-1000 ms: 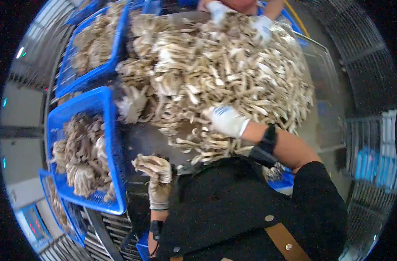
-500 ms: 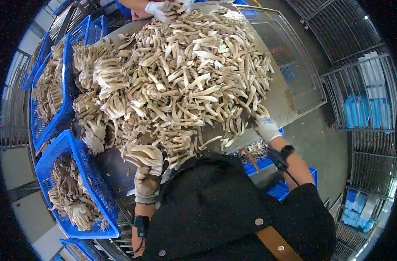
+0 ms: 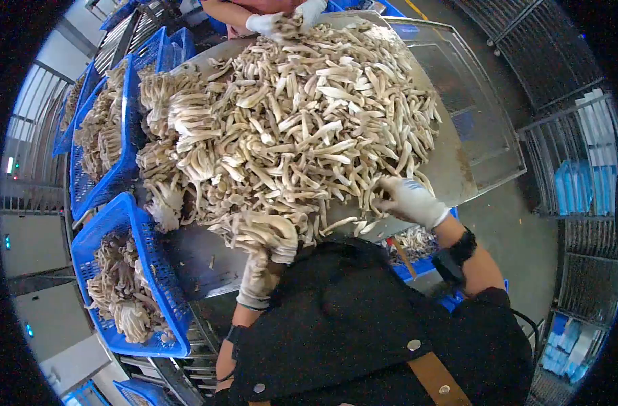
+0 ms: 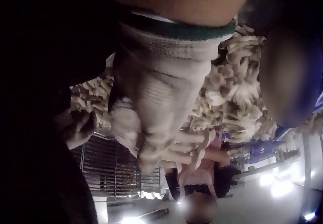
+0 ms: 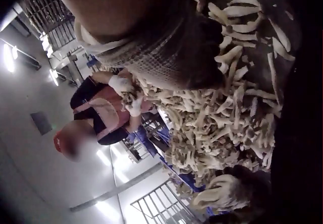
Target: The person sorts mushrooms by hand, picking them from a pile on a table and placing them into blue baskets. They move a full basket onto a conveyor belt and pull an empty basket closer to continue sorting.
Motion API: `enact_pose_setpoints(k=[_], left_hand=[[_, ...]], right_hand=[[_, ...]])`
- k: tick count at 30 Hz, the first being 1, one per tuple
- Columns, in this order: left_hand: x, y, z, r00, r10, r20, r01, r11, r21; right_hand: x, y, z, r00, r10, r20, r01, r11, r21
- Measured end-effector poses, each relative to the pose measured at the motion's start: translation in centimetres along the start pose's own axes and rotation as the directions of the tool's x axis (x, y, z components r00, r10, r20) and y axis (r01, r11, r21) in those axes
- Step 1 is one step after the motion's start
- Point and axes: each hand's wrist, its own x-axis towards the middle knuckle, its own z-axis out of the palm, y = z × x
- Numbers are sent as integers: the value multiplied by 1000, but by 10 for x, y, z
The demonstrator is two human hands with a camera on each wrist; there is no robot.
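Note:
My gloved left hand (image 3: 258, 277) grips a clump of pale, long-stemmed mushrooms (image 3: 271, 237) by its base, at the near edge of the metal table (image 3: 200, 260). In the left wrist view, stems (image 4: 189, 151) stick out past the white glove. Further right, my gloved right hand (image 3: 414, 203) hovers at the near right side of a large heap of separated mushrooms (image 3: 309, 128). Its fingers are loosely bent with a gap to the thumb, and nothing shows between them. The right wrist view leaves these fingers in shadow.
Blue crates (image 3: 180, 325) with mushroom clumps line the left side. A blue bin (image 3: 417, 260) with scraps sits below the near right edge. Across the table another person's gloved hands (image 3: 282, 26) hold mushrooms. Metal racks (image 3: 573, 176) stand at right.
My right hand first left the middle of the heap for the table's right edge, then came slightly back left. My left hand keeps the clump and has shifted right. The head view has turned.

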Motion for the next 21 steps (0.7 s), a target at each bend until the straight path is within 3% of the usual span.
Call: enact_pose_setpoints(k=[4,5,8,11,14,17,19,20,21], left_hand=[[-2,12,7,1000,0,16,-3,982,191],[-6,15,11,1000,20,18,-23,983,183],[-14,12,1,996,46,-76,-38,995,97],[-15,6,0,986,-40,-162,22,994,-109],[-12,-1,-8,985,-38,-167,25,996,-80],[-8,1,-6,995,-51,-86,56,997,61],[-3,2,1,989,-124,-74,128,991,44],[-2,0,2,993,-94,-65,99,992,79],[0,-5,4,997,-61,-52,67,991,114]], right_hand=[[5,32,9,987,88,133,-48,960,-277],[-10,42,8,974,176,145,-101,903,-419],[-49,95,38,904,422,69,-355,830,-431],[-76,134,81,918,386,-93,-387,817,-427],[-103,150,81,866,501,-6,-445,763,-470],[-116,123,45,815,579,32,-476,699,-534],[-98,102,37,904,423,59,-378,857,-351],[-79,92,43,967,250,48,-230,940,-254],[-58,47,31,997,54,-46,-54,998,12]])
